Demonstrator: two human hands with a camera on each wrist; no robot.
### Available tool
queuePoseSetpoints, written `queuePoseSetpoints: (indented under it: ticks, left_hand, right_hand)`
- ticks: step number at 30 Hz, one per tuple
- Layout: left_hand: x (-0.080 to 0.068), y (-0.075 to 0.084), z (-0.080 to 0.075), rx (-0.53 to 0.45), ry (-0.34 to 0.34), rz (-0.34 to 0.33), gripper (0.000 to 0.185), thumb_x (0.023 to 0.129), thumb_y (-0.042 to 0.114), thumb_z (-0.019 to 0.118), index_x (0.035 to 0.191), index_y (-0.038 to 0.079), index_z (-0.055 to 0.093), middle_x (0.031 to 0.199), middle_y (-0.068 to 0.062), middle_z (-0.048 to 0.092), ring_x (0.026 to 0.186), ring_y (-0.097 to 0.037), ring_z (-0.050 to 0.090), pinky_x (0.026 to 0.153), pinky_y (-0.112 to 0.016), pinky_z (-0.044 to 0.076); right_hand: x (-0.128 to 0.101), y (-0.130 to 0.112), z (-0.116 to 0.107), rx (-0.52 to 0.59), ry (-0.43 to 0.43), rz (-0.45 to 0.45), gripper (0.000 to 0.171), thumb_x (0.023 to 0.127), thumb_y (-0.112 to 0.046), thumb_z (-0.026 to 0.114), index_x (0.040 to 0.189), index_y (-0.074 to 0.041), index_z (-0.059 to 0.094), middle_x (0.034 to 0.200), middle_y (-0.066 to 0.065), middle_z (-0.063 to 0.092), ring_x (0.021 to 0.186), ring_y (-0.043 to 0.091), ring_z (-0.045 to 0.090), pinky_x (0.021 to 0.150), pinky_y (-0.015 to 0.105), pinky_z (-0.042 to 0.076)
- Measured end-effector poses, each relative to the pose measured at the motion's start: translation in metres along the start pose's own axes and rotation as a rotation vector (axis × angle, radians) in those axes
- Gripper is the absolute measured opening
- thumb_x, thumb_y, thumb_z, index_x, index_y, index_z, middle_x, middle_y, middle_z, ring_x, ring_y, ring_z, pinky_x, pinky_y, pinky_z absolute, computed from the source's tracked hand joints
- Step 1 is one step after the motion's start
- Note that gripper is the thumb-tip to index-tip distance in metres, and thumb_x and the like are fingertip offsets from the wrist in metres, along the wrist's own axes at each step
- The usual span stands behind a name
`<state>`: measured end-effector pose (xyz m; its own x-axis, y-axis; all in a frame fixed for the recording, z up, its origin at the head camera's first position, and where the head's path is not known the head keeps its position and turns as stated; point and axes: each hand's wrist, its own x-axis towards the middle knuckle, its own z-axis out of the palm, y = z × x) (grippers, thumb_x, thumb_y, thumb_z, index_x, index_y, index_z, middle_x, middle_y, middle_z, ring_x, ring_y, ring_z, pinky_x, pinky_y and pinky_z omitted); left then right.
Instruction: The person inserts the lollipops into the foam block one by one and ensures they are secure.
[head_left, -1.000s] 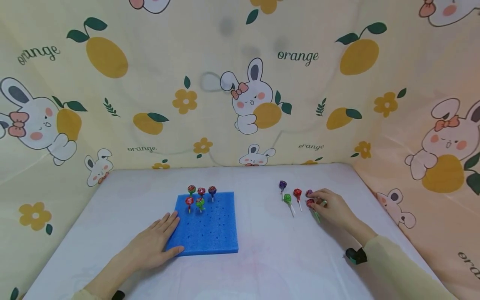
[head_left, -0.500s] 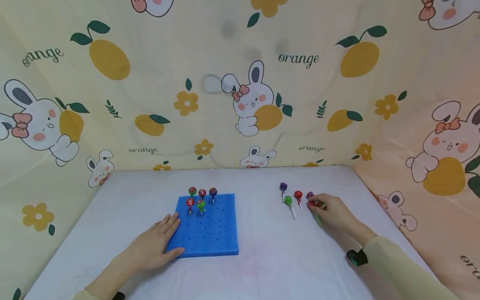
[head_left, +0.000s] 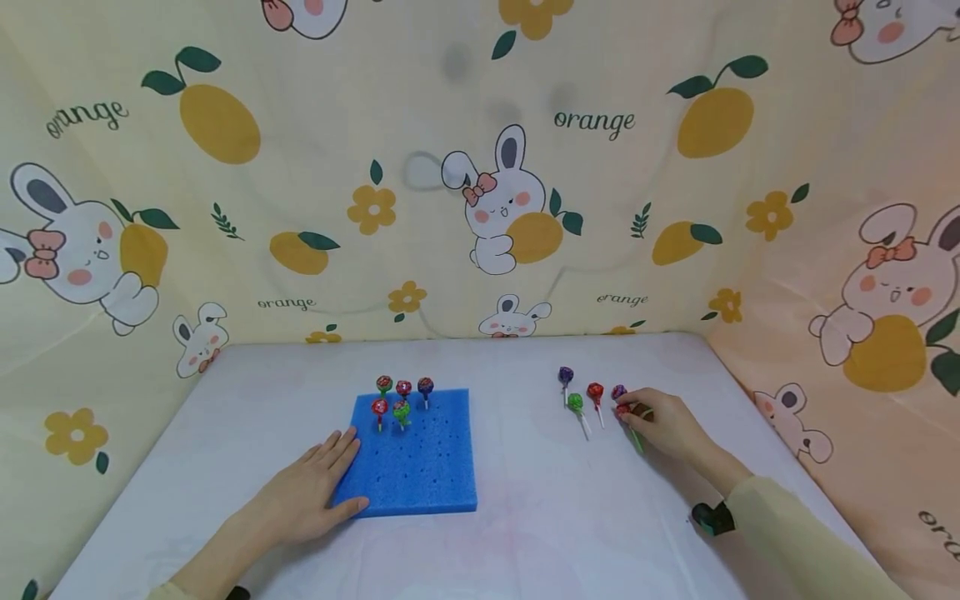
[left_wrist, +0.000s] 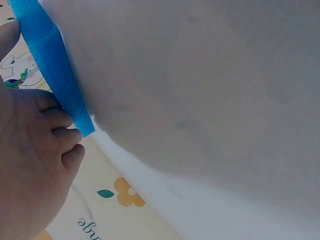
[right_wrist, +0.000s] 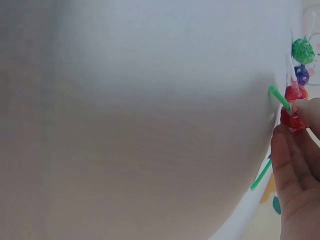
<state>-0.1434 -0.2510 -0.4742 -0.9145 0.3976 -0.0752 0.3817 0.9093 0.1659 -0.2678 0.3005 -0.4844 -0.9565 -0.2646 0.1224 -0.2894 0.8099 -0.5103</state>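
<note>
White tabletop (head_left: 525,533) was backed by bunny-and-orange print cloth (head_left: 480,167). Left hand (head_left: 307,492) lay flat, fingers straight, against the near-left edge of the blue foam block (head_left: 420,467), which held five upright lollipops (head_left: 402,398). Right hand (head_left: 663,423) pinched a red lollipop with a green stick (head_left: 624,412) on the table, just beside the other loose lollipops (head_left: 585,392).

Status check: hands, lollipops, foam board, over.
Left hand flat against blue foam board, five lollipops standing in it. Right hand pinching red lollipop on the table. Three loose lollipops beside it; nothing blocking.
</note>
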Motion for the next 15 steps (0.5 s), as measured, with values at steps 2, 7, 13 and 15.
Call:
queuePoseSetpoints:
  ticks: [2, 7, 13, 15]
  left_hand:
    - [0.0, -0.001, 0.001, 0.0, 0.005, 0.004, 0.093, 0.1, 0.066, 0.053, 0.156, -0.007, 0.039, 0.167, -0.025, 0.03, 0.152, -0.047, 0.03, 0.12, -0.061, 0.033]
    - [0.0, -0.002, 0.002, -0.002, 0.006, 0.009, 0.093, 0.1, 0.066, 0.053, 0.156, -0.007, 0.039, 0.166, -0.025, 0.03, 0.152, -0.047, 0.03, 0.12, -0.062, 0.033]
    - [0.0, -0.002, 0.002, 0.004, 0.014, 0.015, 0.093, 0.1, 0.065, 0.053, 0.155, -0.008, 0.04, 0.166, -0.025, 0.031, 0.152, -0.047, 0.031, 0.12, -0.061, 0.034]
    - [0.0, -0.002, 0.002, 0.003, 0.017, 0.018, 0.092, 0.1, 0.065, 0.053, 0.155, -0.008, 0.04, 0.166, -0.025, 0.031, 0.152, -0.047, 0.031, 0.119, -0.062, 0.034]
  right_hand:
    - [-0.001, 0.0, 0.0, 0.009, 0.015, 0.005, 0.027, 0.095, -0.01, 0.077, 0.122, -0.005, 0.074, 0.116, 0.013, 0.071, 0.093, 0.023, 0.065, 0.084, 0.043, 0.061]
    - [-0.004, -0.003, -0.002, 0.043, 0.054, 0.019, 0.028, 0.095, -0.012, 0.077, 0.122, -0.006, 0.073, 0.12, 0.015, 0.07, 0.096, 0.026, 0.068, 0.085, 0.045, 0.062]
    - [-0.007, -0.008, -0.002, 0.084, 0.112, 0.0, 0.027, 0.095, -0.007, 0.075, 0.122, -0.007, 0.073, 0.125, 0.016, 0.068, 0.099, 0.029, 0.071, 0.088, 0.047, 0.062]
    - [-0.008, -0.011, -0.001, 0.101, 0.133, -0.017, 0.027, 0.095, -0.006, 0.075, 0.122, -0.006, 0.073, 0.124, 0.016, 0.068, 0.099, 0.03, 0.072, 0.087, 0.045, 0.062]
